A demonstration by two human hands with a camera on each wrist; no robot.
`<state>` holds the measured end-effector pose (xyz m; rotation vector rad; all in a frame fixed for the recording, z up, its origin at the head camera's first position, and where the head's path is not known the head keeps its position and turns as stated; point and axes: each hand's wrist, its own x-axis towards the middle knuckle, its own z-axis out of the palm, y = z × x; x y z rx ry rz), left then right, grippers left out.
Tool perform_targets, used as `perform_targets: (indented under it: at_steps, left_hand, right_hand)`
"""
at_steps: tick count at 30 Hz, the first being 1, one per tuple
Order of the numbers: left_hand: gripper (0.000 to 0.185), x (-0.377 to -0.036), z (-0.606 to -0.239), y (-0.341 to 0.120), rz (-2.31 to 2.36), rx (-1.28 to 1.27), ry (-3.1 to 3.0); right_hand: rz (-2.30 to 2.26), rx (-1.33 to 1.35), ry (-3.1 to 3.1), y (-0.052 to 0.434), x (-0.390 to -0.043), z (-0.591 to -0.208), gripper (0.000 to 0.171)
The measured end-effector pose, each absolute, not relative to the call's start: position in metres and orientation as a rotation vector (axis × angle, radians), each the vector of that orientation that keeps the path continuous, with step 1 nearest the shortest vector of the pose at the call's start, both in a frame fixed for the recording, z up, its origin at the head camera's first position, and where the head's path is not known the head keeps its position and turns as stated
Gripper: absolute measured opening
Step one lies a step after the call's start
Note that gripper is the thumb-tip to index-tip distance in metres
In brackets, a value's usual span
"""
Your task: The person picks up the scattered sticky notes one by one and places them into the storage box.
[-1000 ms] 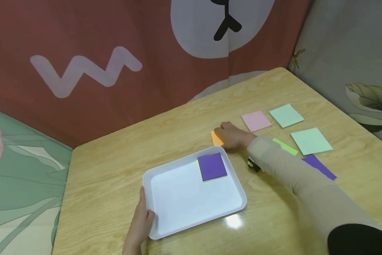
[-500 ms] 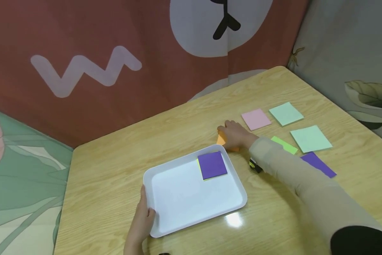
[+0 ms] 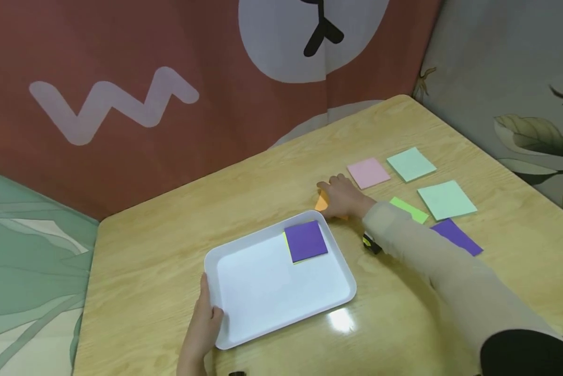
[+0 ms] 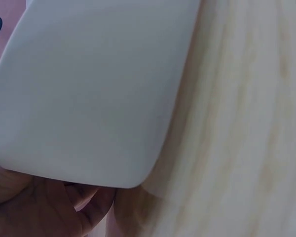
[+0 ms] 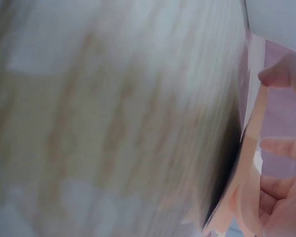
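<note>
A white tray (image 3: 258,292) sits on the wooden table, with a purple square sticky note pad (image 3: 306,241) inside near its far right corner; a yellow edge shows under the purple. My left hand (image 3: 201,326) grips the tray's left rim; in the left wrist view its curled fingers (image 4: 96,205) are at the tray's edge. Beyond the far right corner, my right hand (image 3: 343,197) pinches an orange sticky note pad (image 3: 322,200), partly covered by the hand. The right wrist view has that pad (image 5: 251,133) on edge, thumb at its top and fingers against its face.
Right of the hand lie a pink pad (image 3: 368,173), two mint green pads (image 3: 411,164), a lime green one (image 3: 410,210) and another purple one (image 3: 457,236), the last two partly behind the sleeve (image 3: 418,256). Patterned curtains (image 3: 121,167) border the table.
The orange pad, first lying beside the hand, now tilts up within the right hand's fingers. The left hand stays at the tray; the whole view has shifted slightly.
</note>
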<state>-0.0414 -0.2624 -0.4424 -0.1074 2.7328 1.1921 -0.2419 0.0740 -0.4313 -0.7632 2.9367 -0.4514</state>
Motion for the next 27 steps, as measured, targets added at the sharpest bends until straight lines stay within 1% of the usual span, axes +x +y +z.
perform_targets:
  at_steps: [8,13,20,23,27]
  left_hand:
    - [0.075,-0.0396,-0.4386,-0.2645,1.209,-0.085,2.742]
    - [0.074,-0.0402,-0.4359,-0.2643,1.224,-0.041,2.748]
    - [0.073,-0.0427,-0.4323,-0.2638,1.214,-0.015,2.747]
    - [0.073,-0.0424,-0.432,-0.2642,1.204,-0.026,2.748]
    - [0.073,-0.041,-0.4323,-0.2643,1.205,-0.043,2.738]
  right_hand:
    - [-0.312,-0.726,2.952,0.0718,-0.2432,-0.4255,0.077]
    - [-0.428,-0.708,2.924,0.0752,-0.2393,-0.4216,0.074]
    - [-0.47,-0.722,2.941,0.0797,-0.2411,-0.4233,0.064]
    - [-0.505,-0.712,2.934,0.08,-0.241,-0.4243,0.065]
    - [-0.528,-0.696,2.915,0.0799,-0.2389,-0.425,0.071]
